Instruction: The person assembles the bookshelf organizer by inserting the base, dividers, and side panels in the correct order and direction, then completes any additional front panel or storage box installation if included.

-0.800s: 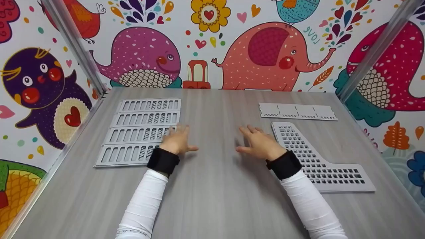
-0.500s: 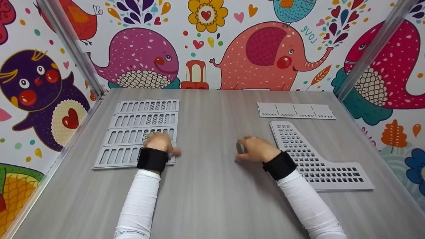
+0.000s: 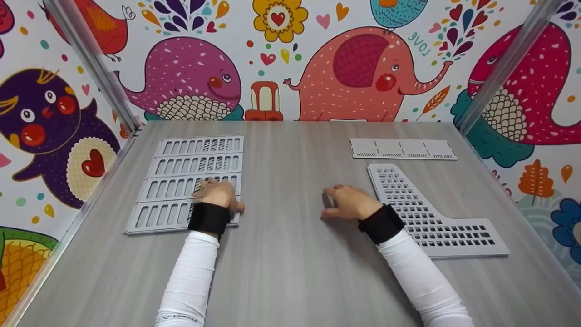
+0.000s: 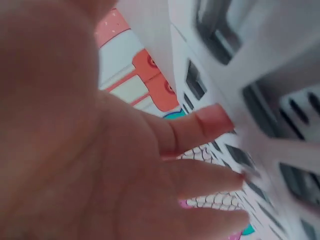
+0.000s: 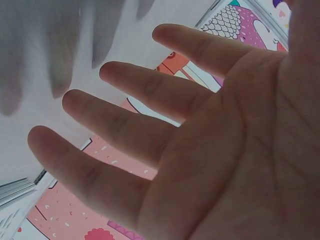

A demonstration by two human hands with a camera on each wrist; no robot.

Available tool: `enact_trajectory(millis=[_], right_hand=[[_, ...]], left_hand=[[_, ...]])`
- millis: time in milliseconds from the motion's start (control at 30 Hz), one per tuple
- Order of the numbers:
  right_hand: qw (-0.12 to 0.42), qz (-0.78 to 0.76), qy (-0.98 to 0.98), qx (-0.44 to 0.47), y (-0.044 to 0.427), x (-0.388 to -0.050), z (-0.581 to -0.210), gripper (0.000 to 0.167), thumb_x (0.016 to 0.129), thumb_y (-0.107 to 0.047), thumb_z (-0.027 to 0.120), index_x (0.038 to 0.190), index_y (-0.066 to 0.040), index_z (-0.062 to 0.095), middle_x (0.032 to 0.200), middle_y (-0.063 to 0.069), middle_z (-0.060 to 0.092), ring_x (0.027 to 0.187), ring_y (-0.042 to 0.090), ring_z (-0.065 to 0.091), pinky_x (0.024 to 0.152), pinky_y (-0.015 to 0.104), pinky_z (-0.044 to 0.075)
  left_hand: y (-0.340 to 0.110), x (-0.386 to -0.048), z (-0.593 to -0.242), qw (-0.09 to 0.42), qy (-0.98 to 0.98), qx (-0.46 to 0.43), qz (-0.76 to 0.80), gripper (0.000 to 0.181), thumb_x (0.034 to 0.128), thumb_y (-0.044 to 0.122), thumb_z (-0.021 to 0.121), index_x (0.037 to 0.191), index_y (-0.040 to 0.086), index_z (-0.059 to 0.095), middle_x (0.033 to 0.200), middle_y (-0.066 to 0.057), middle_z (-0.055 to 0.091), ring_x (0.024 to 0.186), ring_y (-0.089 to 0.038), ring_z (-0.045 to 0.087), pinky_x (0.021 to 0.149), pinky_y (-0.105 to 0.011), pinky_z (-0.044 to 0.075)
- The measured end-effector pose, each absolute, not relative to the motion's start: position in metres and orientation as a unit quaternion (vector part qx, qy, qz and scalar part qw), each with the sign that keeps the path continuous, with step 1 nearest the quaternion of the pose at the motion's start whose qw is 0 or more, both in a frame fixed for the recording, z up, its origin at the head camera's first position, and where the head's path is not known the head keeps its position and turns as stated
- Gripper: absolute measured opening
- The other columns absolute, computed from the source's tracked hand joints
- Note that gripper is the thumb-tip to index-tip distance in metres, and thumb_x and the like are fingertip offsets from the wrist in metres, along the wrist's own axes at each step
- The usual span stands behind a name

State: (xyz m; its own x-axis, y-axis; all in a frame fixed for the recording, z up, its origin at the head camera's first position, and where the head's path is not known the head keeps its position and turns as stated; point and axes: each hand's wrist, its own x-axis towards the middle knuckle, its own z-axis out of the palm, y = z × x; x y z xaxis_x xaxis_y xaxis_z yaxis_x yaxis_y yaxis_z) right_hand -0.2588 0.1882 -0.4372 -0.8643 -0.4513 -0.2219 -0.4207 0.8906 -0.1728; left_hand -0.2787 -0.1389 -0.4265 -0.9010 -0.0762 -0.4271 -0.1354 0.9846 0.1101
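Observation:
A grey slotted panel [image 3: 156, 190], made of four rows of long slots, lies at the left of the table. Over its lower right part is the left hand [image 3: 218, 194], palm down; in the left wrist view its fingertips [image 4: 215, 120] touch the panel's slotted face [image 4: 260, 140]. The right hand [image 3: 352, 203] hovers above the bare table, fingers spread and holding nothing, as the right wrist view also shows [image 5: 200, 135]. Just right of that hand lies a grey L-shaped panel with small square holes [image 3: 454, 252].
A narrow white strip panel [image 3: 388, 148] with short dividing marks lies at the back right of the wood-grain table [image 3: 281, 272]. Metal posts [image 3: 97, 68] stand at the back corners, in front of walls printed with cartoon animals.
The left hand has moved left and slightly down, from the panel's right edge onto its lower rows. The right hand's fingers look closer together than before. The head view has shifted slightly.

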Motion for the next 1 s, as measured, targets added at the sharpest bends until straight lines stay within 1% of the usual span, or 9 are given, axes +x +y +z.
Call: enact_trajectory(millis=[133, 233, 400, 467, 600, 733, 867, 933, 1000], right_hand=[[0.126, -0.059, 0.964, -0.225, 0.188, -0.258, -0.435, 0.074, 0.09, -0.049, 0.07, 0.146, -0.005, 0.05, 0.145, 0.028, 0.053, 0.132, 0.044, 0.053, 0.11, 0.055, 0.045], [0.125, -0.064, 0.964, -0.226, 0.187, -0.258, -0.435, 0.074, 0.09, -0.048, 0.07, 0.147, -0.006, 0.05, 0.146, 0.027, 0.052, 0.134, 0.044, 0.052, 0.111, 0.056, 0.044], [0.121, -0.075, 0.962, -0.235, 0.185, -0.256, -0.434, 0.071, 0.091, -0.047, 0.07, 0.147, -0.008, 0.05, 0.148, 0.026, 0.05, 0.135, 0.043, 0.051, 0.11, 0.057, 0.044], [0.114, -0.077, 0.96, -0.244, 0.184, -0.254, -0.433, 0.069, 0.091, -0.045, 0.069, 0.147, -0.008, 0.05, 0.148, 0.026, 0.05, 0.134, 0.043, 0.052, 0.109, 0.057, 0.045], [0.071, -0.09, 0.943, -0.313, 0.179, -0.251, -0.435, 0.058, 0.096, -0.033, 0.066, 0.144, -0.006, 0.052, 0.146, 0.026, 0.052, 0.135, 0.042, 0.052, 0.109, 0.055, 0.046], [0.047, -0.106, 0.916, -0.385, 0.17, -0.248, -0.439, 0.048, 0.099, -0.021, 0.06, 0.144, -0.005, 0.053, 0.148, 0.026, 0.051, 0.138, 0.041, 0.05, 0.112, 0.053, 0.043], [0.082, -0.094, 0.923, -0.364, 0.164, -0.248, -0.447, 0.051, 0.1, -0.029, 0.058, 0.147, -0.008, 0.052, 0.155, 0.023, 0.044, 0.142, 0.041, 0.045, 0.116, 0.052, 0.04], [0.088, -0.085, 0.932, -0.341, 0.163, -0.249, -0.45, 0.054, 0.099, -0.035, 0.06, 0.145, -0.007, 0.054, 0.155, 0.022, 0.043, 0.142, 0.041, 0.045, 0.116, 0.052, 0.04], [0.084, -0.08, 0.939, -0.323, 0.164, -0.251, -0.452, 0.058, 0.096, -0.041, 0.065, 0.141, -0.006, 0.058, 0.154, 0.023, 0.045, 0.139, 0.041, 0.048, 0.114, 0.051, 0.042]], left_hand=[[-0.129, -0.277, -0.425, 0.213, 0.975, -0.026, 0.056, 0.096, 0.0885, 0.052, 0.069, 0.153, -0.007, 0.03, 0.158, -0.043, 0.01, 0.147, -0.062, 0.006, 0.108, -0.081, 0.024], [-0.117, -0.272, -0.423, 0.205, 0.977, -0.008, 0.049, 0.096, 0.0885, 0.055, 0.068, 0.153, -0.006, 0.031, 0.159, -0.041, 0.014, 0.149, -0.059, 0.01, 0.109, -0.081, 0.024], [-0.084, -0.258, -0.427, 0.177, 0.983, 0.023, 0.051, 0.094, 0.0792, 0.057, 0.075, 0.145, -0.004, 0.047, 0.155, -0.038, 0.03, 0.136, -0.056, 0.041, 0.102, -0.076, 0.037], [-0.07, -0.251, -0.431, 0.167, 0.984, 0.042, 0.052, 0.095, 0.0763, 0.057, 0.078, 0.144, -0.004, 0.049, 0.154, -0.037, 0.032, 0.13, -0.056, 0.049, 0.099, -0.075, 0.041], [-0.047, -0.236, -0.436, 0.149, 0.984, 0.094, 0.026, 0.102, 0.0772, 0.063, 0.075, 0.147, -0.004, 0.044, 0.155, -0.036, 0.032, 0.133, -0.054, 0.048, 0.1, -0.071, 0.045], [-0.033, -0.223, -0.44, 0.111, 0.983, 0.149, -0.002, 0.1, 0.0803, 0.068, 0.07, 0.148, -0.002, 0.044, 0.153, -0.032, 0.041, 0.135, -0.045, 0.05, 0.099, -0.059, 0.052], [-0.03, -0.22, -0.443, 0.086, 0.974, 0.21, 0.009, 0.087, 0.0861, 0.059, 0.069, 0.145, -0.001, 0.047, 0.148, -0.029, 0.049, 0.129, -0.04, 0.058, 0.097, -0.051, 0.055], [-0.03, -0.22, -0.443, 0.091, 0.967, 0.235, 0.025, 0.082, 0.0883, 0.054, 0.07, 0.145, 0.0, 0.047, 0.149, -0.028, 0.048, 0.128, -0.04, 0.059, 0.099, -0.051, 0.054], [-0.03, -0.221, -0.443, 0.108, 0.96, 0.255, 0.039, 0.08, 0.0906, 0.051, 0.068, 0.149, 0.001, 0.044, 0.152, -0.028, 0.044, 0.133, -0.04, 0.055, 0.104, -0.049, 0.052]])
